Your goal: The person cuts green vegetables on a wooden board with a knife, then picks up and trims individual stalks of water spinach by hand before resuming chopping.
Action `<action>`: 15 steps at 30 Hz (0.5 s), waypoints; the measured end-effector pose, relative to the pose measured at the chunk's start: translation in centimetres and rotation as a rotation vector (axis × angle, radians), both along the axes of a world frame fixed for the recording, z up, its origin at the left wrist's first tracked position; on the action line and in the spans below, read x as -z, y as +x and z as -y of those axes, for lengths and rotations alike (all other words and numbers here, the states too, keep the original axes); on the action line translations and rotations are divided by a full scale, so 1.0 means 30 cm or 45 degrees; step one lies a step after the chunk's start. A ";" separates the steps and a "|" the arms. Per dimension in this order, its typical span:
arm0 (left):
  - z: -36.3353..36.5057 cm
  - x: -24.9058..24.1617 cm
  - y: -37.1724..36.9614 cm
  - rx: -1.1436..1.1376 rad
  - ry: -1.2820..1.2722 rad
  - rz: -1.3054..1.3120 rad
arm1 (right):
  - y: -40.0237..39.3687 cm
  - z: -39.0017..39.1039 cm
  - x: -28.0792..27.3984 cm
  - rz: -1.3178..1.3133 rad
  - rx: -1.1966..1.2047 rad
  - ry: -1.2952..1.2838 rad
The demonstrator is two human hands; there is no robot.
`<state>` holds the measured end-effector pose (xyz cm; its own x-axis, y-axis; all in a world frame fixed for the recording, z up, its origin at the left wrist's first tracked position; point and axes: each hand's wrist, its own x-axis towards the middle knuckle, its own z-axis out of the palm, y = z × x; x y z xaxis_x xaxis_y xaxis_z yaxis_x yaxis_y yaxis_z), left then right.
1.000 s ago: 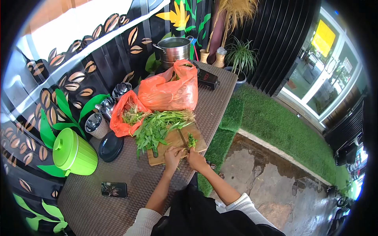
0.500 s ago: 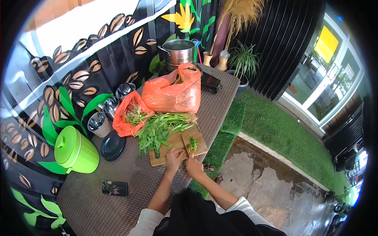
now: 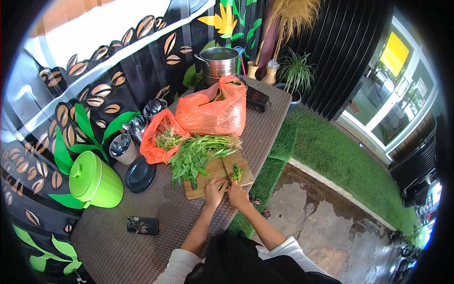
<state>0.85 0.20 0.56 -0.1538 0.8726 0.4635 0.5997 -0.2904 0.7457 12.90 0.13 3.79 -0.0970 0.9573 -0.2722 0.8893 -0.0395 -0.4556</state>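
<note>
A wooden cutting board (image 3: 204, 189) lies near the table's front edge with a bunch of leafy greens (image 3: 194, 157) across its far side. My right hand (image 3: 238, 196) grips a knife (image 3: 225, 170) whose blade points away over the board. Just right of the blade sits a small pile of chopped greens (image 3: 236, 172). My left hand (image 3: 215, 187) rests on the board, fingers bent, pinning green stems close to the blade.
Two orange plastic bags (image 3: 215, 109) lie behind the board, the smaller one (image 3: 153, 142) holding roots. A green lidded bin (image 3: 94, 181), black plate (image 3: 139, 174), steel cups (image 3: 121, 146), phone (image 3: 143, 226), steel pot (image 3: 220, 60) and black device (image 3: 257, 98) stand on the table. Artificial grass lies to the right.
The view shifted slightly, moving everything a little right and down in the frame. My hands stay at the board's front edge with the knife beside the chopped pile.
</note>
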 end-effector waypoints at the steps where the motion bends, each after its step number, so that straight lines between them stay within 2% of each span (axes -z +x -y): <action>1: 0.005 -0.009 0.001 0.028 -0.004 -0.017 | 0.021 -0.013 -0.016 -0.020 -0.063 -0.006; 3: 0.005 -0.016 0.000 0.063 -0.002 -0.032 | 0.033 -0.001 -0.042 -0.039 -0.119 -0.005; 5: 0.005 -0.009 -0.010 0.073 0.023 -0.082 | 0.026 0.045 -0.062 -0.012 -0.072 0.089; 9: -0.004 0.005 -0.020 0.072 0.002 -0.016 | -0.023 0.072 -0.029 0.065 0.020 0.022; 15: -0.007 -0.016 -0.026 0.100 -0.107 0.157 | 0.006 -0.001 -0.030 0.052 -0.124 0.037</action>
